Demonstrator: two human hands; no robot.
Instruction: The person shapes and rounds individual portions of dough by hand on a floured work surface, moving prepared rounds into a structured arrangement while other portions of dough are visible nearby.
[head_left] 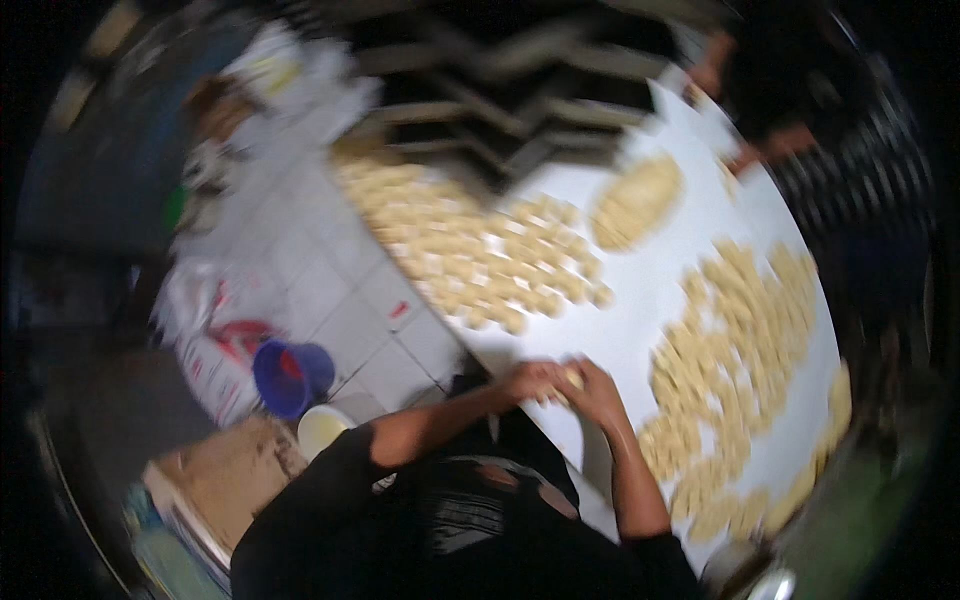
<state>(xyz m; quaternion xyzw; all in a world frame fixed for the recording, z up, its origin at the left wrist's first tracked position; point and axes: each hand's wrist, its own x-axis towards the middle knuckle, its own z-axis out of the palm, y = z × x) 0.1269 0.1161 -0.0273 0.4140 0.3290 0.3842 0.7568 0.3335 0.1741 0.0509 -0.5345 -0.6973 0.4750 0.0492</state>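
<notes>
My left hand and my right hand meet at the near edge of a white table. Between them is a small pale piece of dough, partly covered by the fingers; both hands are closed around it. Just beyond my hands lies a spread of small dough pieces. Another heap of dough pieces covers the table's right side. Farther back rests a large oval lump of dough. Motion blur softens the details.
Dark stacked racks or trays overhang the table's far end. A co-worker's arm reaches in at the far right. On the left are a tiled surface, a blue bucket, a pale tub, plastic bags and a cardboard box.
</notes>
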